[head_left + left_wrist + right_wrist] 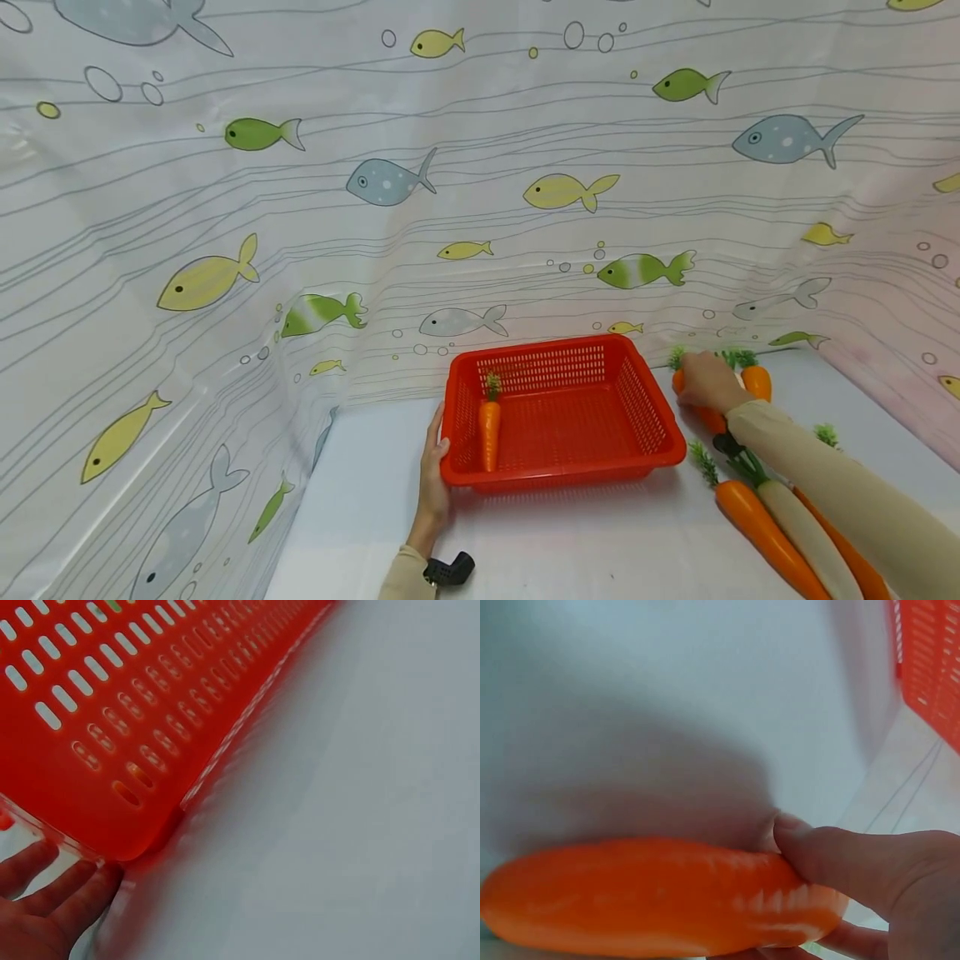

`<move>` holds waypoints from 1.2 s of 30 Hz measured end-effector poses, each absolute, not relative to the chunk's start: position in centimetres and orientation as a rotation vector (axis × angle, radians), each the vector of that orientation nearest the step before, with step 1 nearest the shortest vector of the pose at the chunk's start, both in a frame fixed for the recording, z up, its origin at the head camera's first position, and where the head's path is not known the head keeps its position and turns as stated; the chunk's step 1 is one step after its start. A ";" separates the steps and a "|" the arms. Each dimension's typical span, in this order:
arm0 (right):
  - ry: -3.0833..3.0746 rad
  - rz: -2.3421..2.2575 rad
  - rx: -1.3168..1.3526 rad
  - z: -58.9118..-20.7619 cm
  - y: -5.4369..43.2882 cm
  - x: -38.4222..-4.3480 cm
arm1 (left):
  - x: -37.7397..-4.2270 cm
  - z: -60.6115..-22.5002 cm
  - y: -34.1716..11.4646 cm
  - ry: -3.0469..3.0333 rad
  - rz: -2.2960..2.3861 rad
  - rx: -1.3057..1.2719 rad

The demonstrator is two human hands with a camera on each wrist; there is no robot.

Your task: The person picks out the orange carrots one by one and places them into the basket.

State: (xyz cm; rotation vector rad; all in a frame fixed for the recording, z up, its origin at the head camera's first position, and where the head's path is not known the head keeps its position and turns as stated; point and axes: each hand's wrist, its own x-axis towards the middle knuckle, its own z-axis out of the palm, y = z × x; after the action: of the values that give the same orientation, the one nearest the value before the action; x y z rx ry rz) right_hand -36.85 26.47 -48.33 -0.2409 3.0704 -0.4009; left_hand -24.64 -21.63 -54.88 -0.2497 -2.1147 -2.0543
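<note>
Fish-printed sheeting rose behind a white tabletop, where a red basket stood between the hands. The left hand rested, fingers extended, against its left side, near an inside carrot. Beyond its right wall, the right hand gripped a second carrot between thumb and fingers.
</note>
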 end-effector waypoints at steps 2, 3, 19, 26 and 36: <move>3.065 -0.409 -0.234 -48.3 26.3 -36.8 | -24.7 -54.9 -21.7 -2.125 -2.047 -0.264; 3.061 -0.414 -0.232 -48.3 26.3 -36.7 | -24.8 -54.8 -21.8 -2.130 -2.044 -0.272; 2.861 -0.926 -0.120 -47.6 27.7 -36.2 | -24.7 -54.4 -21.8 -2.128 -2.003 -0.287; 2.497 -1.347 -0.033 -46.3 29.1 -35.7 | -24.5 -54.7 -21.6 -2.118 -2.016 -0.284; 2.374 -1.512 -0.012 -44.6 30.7 -36.1 | -24.8 -54.7 -21.8 -2.137 -1.991 -0.298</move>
State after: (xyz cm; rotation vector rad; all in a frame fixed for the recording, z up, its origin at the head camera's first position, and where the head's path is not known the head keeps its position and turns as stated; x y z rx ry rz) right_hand -36.10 30.66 -44.63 -0.0125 2.3740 -1.5122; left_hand -24.79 -21.75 -54.74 -0.2979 -2.1367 -1.9908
